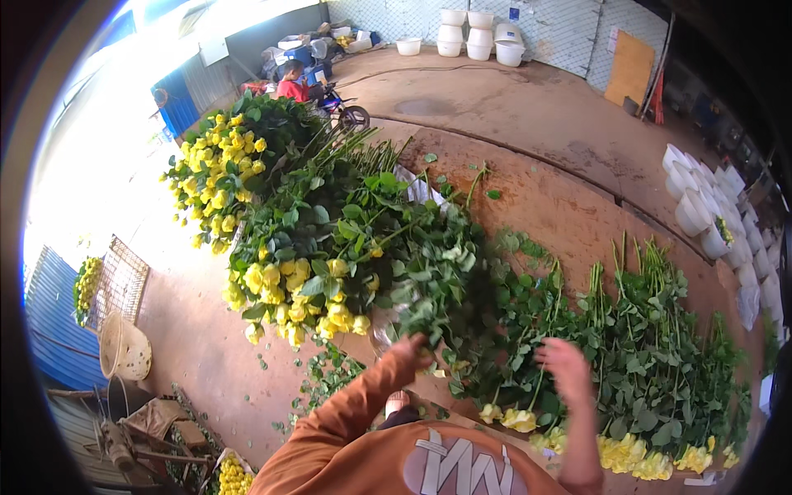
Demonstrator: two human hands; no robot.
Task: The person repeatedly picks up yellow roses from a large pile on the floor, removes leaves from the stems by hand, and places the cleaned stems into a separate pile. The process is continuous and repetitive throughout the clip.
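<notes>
My left hand (416,351) is at the flower end of a leafy rose stem bundle (433,309), blurred by motion; its fingers look curled about something there, partly hidden. My right hand (564,365) is raised over leafy stems, fingers apart, with nothing seen in it. Below it, a few yellow roses (518,419) lie with blooms towards me. To its right, yellow roses with long stems (649,346) lie side by side on the brown table (557,207). On the left, a large pile of yellow roses (297,297) overlaps the table's edge.
Another heap of yellow roses (216,167) lies at the far left. Behind it is a person in red (293,86) beside a small bike (352,116). White tubs (693,210) stand stacked at right and white buckets (479,43) by the back wall. Fallen leaves (328,377) litter the floor.
</notes>
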